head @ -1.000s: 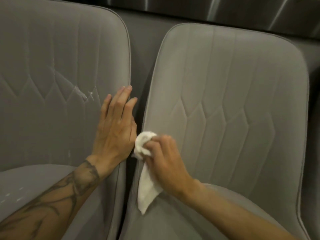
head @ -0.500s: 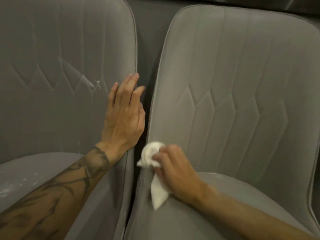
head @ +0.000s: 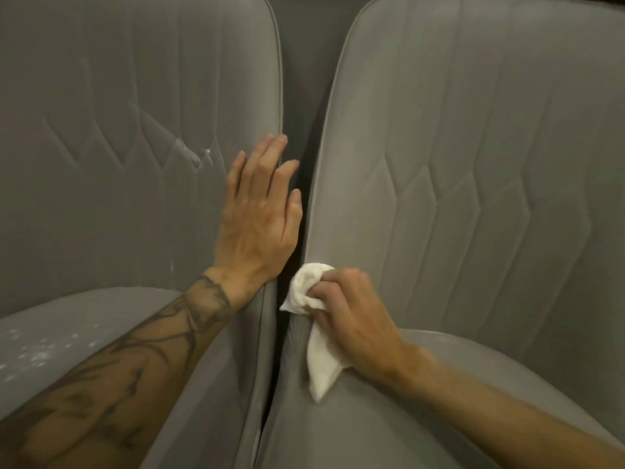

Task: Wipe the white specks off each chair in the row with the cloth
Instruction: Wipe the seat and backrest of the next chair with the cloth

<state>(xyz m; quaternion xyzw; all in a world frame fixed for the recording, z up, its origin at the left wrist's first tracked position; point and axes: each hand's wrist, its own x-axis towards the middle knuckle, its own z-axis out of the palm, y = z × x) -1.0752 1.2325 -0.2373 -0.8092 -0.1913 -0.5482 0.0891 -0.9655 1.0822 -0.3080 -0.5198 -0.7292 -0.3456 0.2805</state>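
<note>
While right hand (head: pixel 351 314) pinches cloth (head: pixel 304 292), wad juts up-left of grip, tail below.

Left chair (head: pixel 101 79) and right chair (head: pixel 490 96), grey quilted upholstery, parted by a narrow dark gap (head: pixel 297 96).
Left of the gap: white specks (head: pixel 33 353) are scattered over the seat, well away from the gap; a white smear (head: pixel 192 154) is noted on the backrest, nearer to it; the left hand (head: pixel 257 214) is laid flat on the backrest edge, just beside the gap. Right of the gap: a cloth (head: pixel 304 286) is pressed to the chair's edge, touching the gap, bunched in the right hand (head: pixel 351 313); its tail lies on the seat.
</note>
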